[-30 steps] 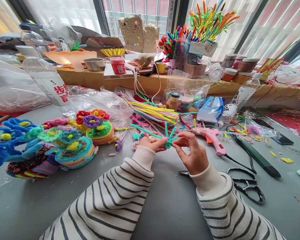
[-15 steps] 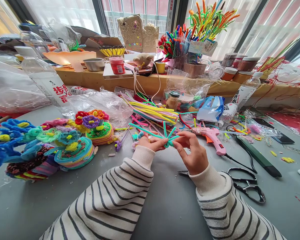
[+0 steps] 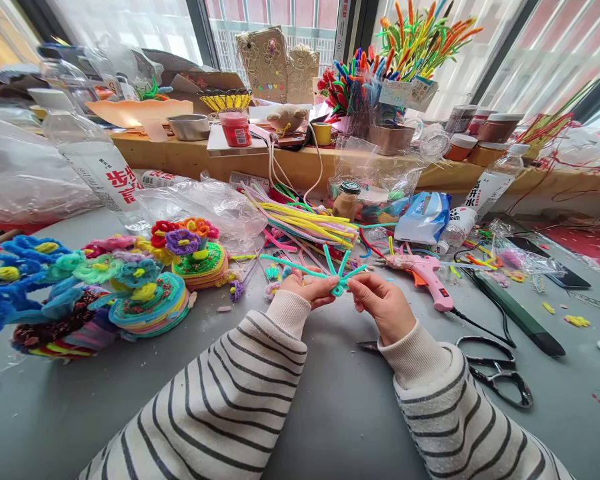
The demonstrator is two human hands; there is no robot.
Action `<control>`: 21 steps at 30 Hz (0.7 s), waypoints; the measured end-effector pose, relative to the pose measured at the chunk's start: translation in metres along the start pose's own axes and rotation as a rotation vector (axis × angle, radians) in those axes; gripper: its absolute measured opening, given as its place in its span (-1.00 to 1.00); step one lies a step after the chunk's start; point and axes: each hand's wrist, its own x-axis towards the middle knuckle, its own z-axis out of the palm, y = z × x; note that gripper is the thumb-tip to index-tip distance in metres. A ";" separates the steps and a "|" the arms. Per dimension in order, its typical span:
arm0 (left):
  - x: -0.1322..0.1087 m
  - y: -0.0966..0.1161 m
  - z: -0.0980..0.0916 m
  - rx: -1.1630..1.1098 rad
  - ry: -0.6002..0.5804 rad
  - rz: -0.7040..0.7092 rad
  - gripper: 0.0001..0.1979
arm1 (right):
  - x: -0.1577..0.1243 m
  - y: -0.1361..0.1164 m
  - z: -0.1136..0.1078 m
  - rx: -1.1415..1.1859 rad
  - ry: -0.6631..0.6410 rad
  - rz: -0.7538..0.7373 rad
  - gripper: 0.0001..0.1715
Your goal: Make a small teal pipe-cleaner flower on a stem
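Between my hands is a turquoise pipe cleaner piece (image 3: 341,272), with several straight arms fanning out from a small looped centre. My left hand (image 3: 314,288) pinches it near the centre, and one long arm runs out to the left over the fingers. My right hand (image 3: 384,303) has thumb and forefinger closed on the piece's right side. Black-handled scissors (image 3: 497,373) lie by my right wrist, their blades partly hidden under the sleeve. Just past my right hand lies a pink glue gun (image 3: 430,277).
Pipe cleaner flowers (image 3: 35,267) on coiled bases stand at left. Behind my hands lies a bundle of loose pipe cleaners (image 3: 310,223) beside a small jar (image 3: 347,200). A dark green tool (image 3: 525,323) lies at right. Bottles and a crowded ledge (image 3: 180,157) line the back.
My right hand's fingers have drawn in tighter on the turquoise piece, and its arms now fan more upward and to the right. My left hand stays nearly in place.
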 end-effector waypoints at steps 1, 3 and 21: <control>-0.001 0.000 0.000 0.001 -0.009 -0.002 -0.55 | 0.001 0.000 0.000 0.056 -0.008 0.042 -0.79; -0.001 0.000 0.000 0.002 -0.026 0.005 -0.56 | 0.002 0.001 0.000 0.169 -0.018 0.143 -0.77; -0.001 -0.001 -0.002 0.003 -0.068 -0.044 -0.64 | 0.000 -0.003 0.002 0.533 -0.139 0.479 -0.81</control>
